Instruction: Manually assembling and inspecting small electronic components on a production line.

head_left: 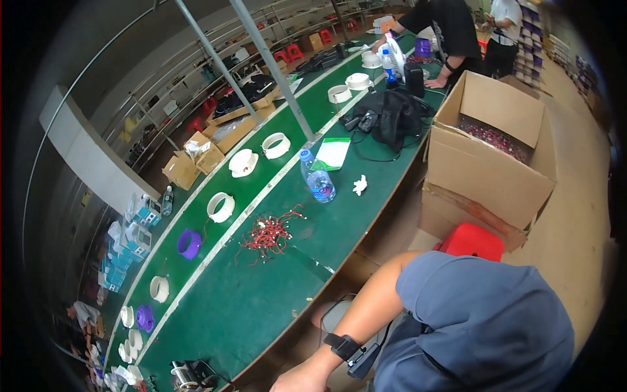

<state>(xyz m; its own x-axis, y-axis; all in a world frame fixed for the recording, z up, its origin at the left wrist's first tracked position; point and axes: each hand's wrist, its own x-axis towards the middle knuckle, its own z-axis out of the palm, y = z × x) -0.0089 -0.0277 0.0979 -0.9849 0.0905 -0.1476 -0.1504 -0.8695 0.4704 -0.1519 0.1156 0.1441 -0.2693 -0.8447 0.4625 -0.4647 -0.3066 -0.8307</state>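
Observation:
My right hand [304, 379] is at the lower edge, beside the near edge of the green table [215, 320]. Its fingers are cut off by the frame, so what they hold, if anything, is hidden. A black strap with a small device [349, 353] sits around that wrist. My left hand is out of view. Left of the right hand, a silver-and-black device with cables [186, 375] stands on the table. Farther off lies a tangled pile of red wires with small white connectors [268, 236]. Behind the pile, a clear water bottle [318, 178] stands upright.
White rings [221, 207] and purple rings [189, 244] line the green strip beyond the table. A metal post [274, 72] rises there. At right, an open cardboard box [486, 170] stands above a red stool [471, 242]. A person in black [450, 29] leans over the far end.

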